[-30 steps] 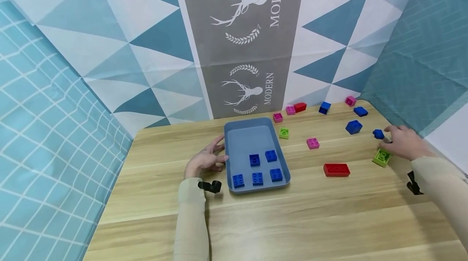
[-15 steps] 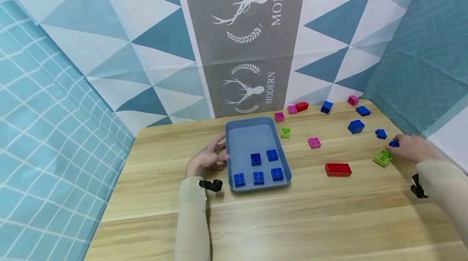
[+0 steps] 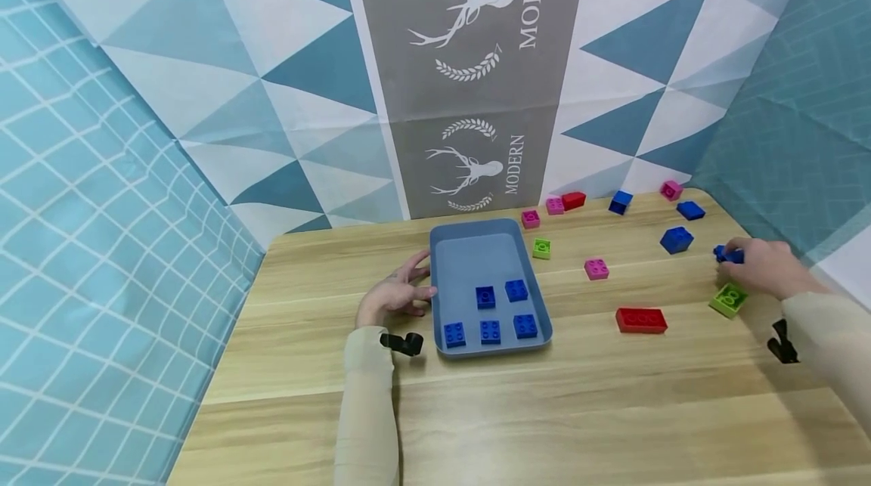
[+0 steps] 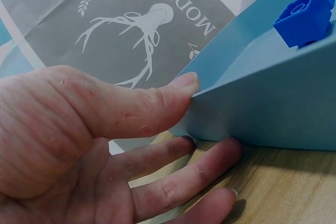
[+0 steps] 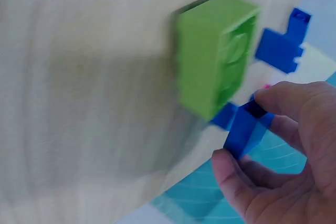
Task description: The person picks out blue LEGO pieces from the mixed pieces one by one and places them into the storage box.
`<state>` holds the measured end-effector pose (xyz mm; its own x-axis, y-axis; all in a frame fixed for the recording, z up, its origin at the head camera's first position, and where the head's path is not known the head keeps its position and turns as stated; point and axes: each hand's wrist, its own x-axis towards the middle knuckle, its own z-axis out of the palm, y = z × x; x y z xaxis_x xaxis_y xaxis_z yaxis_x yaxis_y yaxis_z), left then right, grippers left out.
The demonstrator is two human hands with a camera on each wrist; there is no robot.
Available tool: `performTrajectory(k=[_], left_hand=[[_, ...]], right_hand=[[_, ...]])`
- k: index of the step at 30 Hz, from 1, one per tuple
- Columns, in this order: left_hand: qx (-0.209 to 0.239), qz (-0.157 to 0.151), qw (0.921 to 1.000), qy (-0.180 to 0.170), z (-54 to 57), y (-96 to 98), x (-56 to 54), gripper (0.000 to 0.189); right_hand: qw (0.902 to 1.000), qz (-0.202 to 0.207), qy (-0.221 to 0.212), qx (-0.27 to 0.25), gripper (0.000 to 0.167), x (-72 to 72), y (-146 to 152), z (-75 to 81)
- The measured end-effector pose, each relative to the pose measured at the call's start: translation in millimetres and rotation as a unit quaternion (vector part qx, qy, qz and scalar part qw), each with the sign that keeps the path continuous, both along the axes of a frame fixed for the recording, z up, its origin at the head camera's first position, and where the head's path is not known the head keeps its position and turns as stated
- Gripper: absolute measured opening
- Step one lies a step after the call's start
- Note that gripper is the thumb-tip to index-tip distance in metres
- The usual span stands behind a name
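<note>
My left hand (image 3: 393, 295) lies along the left side of a blue-grey tray (image 3: 469, 255). In the left wrist view its thumb touches the tray's rim, and the other fingers reach loosely to the foot of the wall. Several blue toy bricks (image 3: 490, 332) sit inside the tray. At the table's right side my right hand (image 3: 769, 268) pinches a small blue brick (image 5: 242, 129) between thumb and fingers. Just beyond it shows another blue brick (image 5: 224, 116), partly hidden and overlapped by the held one. A lime green brick (image 3: 729, 300) lies just in front of the right hand.
A long red brick (image 3: 641, 320) and a pink brick (image 3: 596, 268) lie between tray and right hand. Along the back are a blue brick (image 3: 677, 239), a flat blue brick (image 3: 690, 210), a red brick (image 3: 574, 200) and a small green brick (image 3: 541, 248). Patterned cloth walls surround the table.
My right hand came to hold a small blue brick near the green one, then moved it away from me to the other blue brick. My left hand stays at the tray.
</note>
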<state>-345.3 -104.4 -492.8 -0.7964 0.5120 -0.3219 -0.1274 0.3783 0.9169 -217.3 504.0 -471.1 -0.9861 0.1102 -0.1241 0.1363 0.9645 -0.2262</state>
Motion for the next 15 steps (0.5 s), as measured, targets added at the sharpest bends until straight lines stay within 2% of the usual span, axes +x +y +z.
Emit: performTrajectory(k=[7, 10, 15], left_hand=[[0.002, -0.001, 1.0, -0.001, -0.1, -0.5, -0.8, 0.088], [0.001, 0.001, 1.0, -0.001, -0.3, 0.0, -0.3, 0.088], [-0.003, 0.004, 1.0, -0.002, -0.3, 0.1, 0.4, 0.089]], right_hand=[[0.9952, 0.056, 0.078, -0.017, 0.043, -11.8, -34.8, 13.4], [0.9919, 0.072, 0.102, -0.021, 0.047, -18.4, -54.9, 19.4], [0.9883, 0.097, 0.114, -0.028, 0.058, -28.5, -91.8, 32.7]])
